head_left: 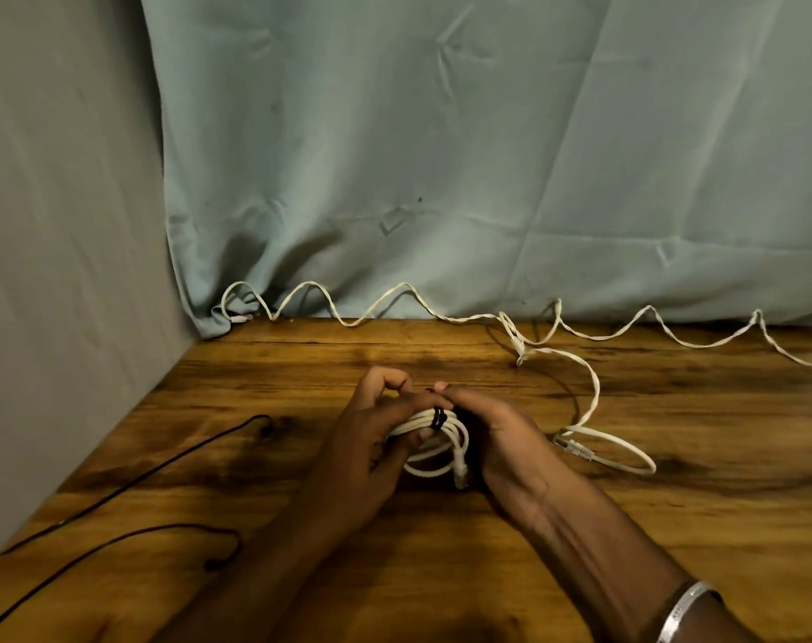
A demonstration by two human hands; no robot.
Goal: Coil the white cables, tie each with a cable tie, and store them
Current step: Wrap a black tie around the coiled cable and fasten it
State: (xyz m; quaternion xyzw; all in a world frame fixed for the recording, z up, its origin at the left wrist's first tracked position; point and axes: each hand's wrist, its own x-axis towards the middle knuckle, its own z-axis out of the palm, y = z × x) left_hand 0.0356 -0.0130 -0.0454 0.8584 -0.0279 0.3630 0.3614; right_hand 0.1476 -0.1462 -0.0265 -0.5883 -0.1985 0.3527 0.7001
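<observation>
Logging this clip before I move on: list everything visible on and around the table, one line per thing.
Coiled white cable: one, white, table centre, held between both hands.
Black cable tie: one, black, wrapped round the top of the coil.
Loose white flat cables: at least two, white, wavy along the table's back edge and looping right of the hands; a plug lies at one end.
Thin black cords: two strands, black, table's left side.
Wooden table: one, brown.
Pale green cloth backdrop: one, behind the table.
Grey wall: one, left.
Silver bangle: one, right wrist.
Left hand: grips the coil.
Right hand: fingers at the tie.
</observation>
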